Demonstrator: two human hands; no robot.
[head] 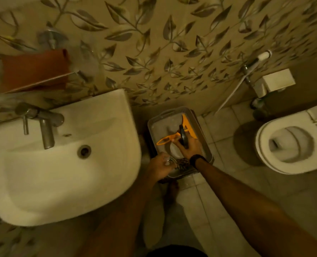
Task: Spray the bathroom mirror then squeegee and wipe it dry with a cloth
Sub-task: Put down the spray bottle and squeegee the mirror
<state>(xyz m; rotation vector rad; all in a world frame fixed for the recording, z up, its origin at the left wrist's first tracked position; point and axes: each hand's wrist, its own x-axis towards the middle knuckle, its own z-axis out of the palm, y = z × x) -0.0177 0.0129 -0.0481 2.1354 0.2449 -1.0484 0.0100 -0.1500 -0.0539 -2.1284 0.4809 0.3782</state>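
The basin [61, 175] and toilet [291, 145] look like glossy white ceramic. The tap [44, 130] is brushed metal. The tub [155, 127] on the floor seems smooth grey plastic, the squeegee [172, 139] orange plastic. Floor tiles [218, 127] are pale and matt.

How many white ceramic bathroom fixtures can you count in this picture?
2: the white ceramic washbasin at left and the white ceramic toilet bowl at right. Others may lie outside the frame.
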